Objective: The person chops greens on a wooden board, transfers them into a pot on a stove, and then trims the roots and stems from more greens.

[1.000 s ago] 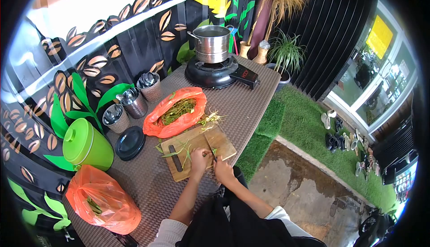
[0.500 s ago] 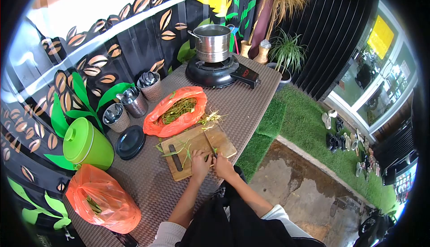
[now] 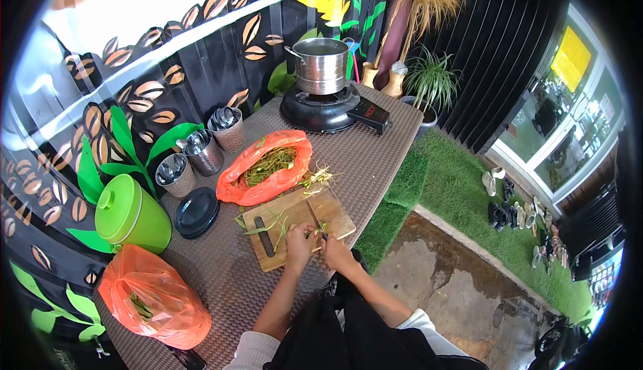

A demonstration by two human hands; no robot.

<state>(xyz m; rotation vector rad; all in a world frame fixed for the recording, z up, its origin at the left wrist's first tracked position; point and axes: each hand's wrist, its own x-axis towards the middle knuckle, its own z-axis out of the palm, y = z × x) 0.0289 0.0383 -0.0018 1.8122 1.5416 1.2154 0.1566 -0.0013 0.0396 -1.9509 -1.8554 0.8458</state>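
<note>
A wooden cutting board [image 3: 278, 212] with a dark handle slot lies near the table's front edge. My right hand [image 3: 337, 253] is closed round the handle of a knife [image 3: 313, 213], whose blade points away from me over the board. Beside it, my left hand [image 3: 299, 242] has its fingers curled on the board around a green stem, mostly hidden by them. Loose green stems [image 3: 274, 221] lie across the board left of the blade. Pale root ends [image 3: 320, 179] are heaped at the board's far edge. An orange plastic bag [image 3: 231, 177] full of green stems lies open behind it.
A steel pot [image 3: 321, 68] stands on a black portable stove [image 3: 315, 118] at the back. Along the wall are cutlery cups [image 3: 201, 152], black plates [image 3: 196, 213] and a green lidded bucket [image 3: 137, 217]. Another orange bag [image 3: 157, 296] sits front left.
My left hand's fingers have drawn in and curled more tightly beside the blade. My right hand has shifted slightly, still holding the knife.
</note>
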